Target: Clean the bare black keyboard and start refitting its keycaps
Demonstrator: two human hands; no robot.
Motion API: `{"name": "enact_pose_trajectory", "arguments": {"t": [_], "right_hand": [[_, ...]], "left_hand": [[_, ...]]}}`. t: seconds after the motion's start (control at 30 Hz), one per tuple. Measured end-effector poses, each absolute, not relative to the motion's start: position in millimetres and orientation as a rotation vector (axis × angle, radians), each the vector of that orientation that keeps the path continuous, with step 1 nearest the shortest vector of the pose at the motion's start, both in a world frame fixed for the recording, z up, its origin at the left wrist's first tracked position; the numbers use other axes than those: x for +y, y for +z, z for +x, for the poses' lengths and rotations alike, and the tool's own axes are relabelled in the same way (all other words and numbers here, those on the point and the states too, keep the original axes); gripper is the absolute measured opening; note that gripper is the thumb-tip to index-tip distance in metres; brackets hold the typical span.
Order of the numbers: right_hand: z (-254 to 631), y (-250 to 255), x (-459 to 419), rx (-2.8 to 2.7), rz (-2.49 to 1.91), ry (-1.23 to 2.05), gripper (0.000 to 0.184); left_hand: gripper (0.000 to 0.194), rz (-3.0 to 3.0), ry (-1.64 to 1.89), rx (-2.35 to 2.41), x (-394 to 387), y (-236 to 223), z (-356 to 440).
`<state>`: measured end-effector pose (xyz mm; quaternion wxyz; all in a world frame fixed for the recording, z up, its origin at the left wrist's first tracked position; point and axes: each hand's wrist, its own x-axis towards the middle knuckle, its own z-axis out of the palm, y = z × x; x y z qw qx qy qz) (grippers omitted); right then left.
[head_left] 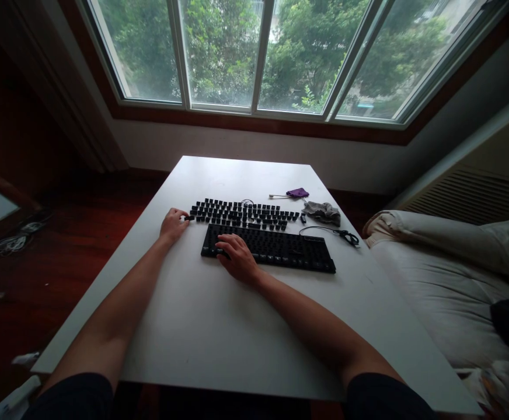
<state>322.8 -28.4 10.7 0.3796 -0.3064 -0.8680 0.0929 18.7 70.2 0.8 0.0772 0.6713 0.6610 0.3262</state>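
A black keyboard [296, 248] lies at a slight slant on the white table, some of its keys bare of caps. Behind it, loose black keycaps [237, 210] are spread in rough rows. My left hand [174, 224] is at the left end of those rows, its thumb and fingers closed on a wide black keycap [188, 218]. Over the left part of the keyboard rests my right hand [237, 256], fingers stretched out and apart on the keys. Its palm side is hidden, and I see nothing held in it.
Beyond the keycaps on the right lie a purple cloth [297, 192], a thin white stick [281, 196] and a crumpled grey cloth [323, 213]. A coiled black cable [347, 236] sits near the table's right edge. A pale couch [433, 286] stands to the right; a window is ahead.
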Motion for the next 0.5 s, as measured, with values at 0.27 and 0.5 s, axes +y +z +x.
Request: {"name": "enact_pose_trajectory", "arguments": {"t": [0.27,0.5], "right_hand": [[326,11,-28,-2.055,-0.882,0.380,0.022],[325,12,-30,-2.043,-0.891,0.395,0.022]], "left_hand": [[0.032,2.187,0.896,1.560,43,38,37],[0.034,2.179,0.406,1.193,31,57,62]]}}
